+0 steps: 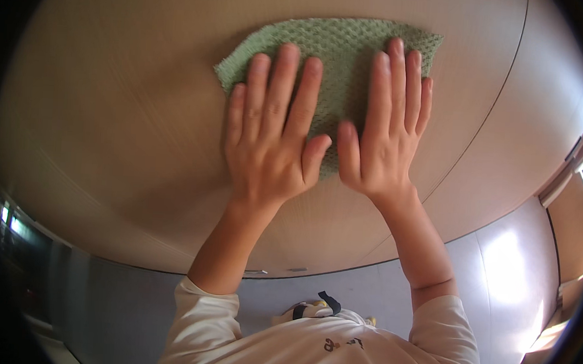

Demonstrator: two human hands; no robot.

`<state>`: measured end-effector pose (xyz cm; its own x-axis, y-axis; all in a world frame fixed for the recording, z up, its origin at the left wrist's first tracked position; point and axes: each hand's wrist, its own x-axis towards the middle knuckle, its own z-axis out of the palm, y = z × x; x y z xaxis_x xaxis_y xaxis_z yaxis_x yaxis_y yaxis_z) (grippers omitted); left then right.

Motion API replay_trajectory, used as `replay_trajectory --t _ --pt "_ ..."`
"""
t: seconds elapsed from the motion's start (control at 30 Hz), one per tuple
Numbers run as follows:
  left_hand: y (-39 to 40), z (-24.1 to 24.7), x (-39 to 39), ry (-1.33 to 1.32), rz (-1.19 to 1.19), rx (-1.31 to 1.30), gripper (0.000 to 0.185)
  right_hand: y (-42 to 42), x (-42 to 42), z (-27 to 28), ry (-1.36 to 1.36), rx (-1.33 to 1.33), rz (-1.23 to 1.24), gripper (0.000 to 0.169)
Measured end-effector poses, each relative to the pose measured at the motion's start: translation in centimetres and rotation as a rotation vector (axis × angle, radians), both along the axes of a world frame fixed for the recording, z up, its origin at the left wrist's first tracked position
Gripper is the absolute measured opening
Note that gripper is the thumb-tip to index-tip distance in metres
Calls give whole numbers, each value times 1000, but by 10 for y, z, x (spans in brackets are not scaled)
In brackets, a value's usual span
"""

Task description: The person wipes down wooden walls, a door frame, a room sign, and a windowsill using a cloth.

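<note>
A green textured cloth [340,51] lies spread flat against a light wood-grain panel [141,120]. My left hand [274,126] rests palm down on the cloth's left part, fingers apart, with its outer edge over the bare panel. On the right side of the cloth my right hand [386,122] lies flat too, its fingers closer together and its thumb held out. The two thumbs point towards each other with a small gap between them. Both palms hide part of the cloth, and neither hand grasps it.
A dark seam [493,103] runs down the panel's right side. Small metal handles [256,271] sit at its lower edge. Below is a grey floor [365,280] with bright reflected light at the right. Wooden furniture [570,241] stands at the far right.
</note>
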<state>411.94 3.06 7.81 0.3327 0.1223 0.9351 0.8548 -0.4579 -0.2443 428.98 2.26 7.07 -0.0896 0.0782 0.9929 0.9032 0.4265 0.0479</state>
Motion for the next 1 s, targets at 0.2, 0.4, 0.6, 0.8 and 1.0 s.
replay_trajectory --t 0.2,0.4,0.6,0.8,1.0 --pt "11 15 5 -153 -32 245 52 -4 -29 18 4 76 -264 52" --pt "23 19 20 -153 151 226 56 18 -10 38 -128 5 -16 52" --pt "13 -113 55 -31 212 28 68 12 32 -111 -61 -94 -114 51" --pt "23 16 67 -87 110 124 61 21 41 21 -25 43 -85 47" --pt "24 99 83 -79 135 307 58 7 48 103 -25 106 -121 51"
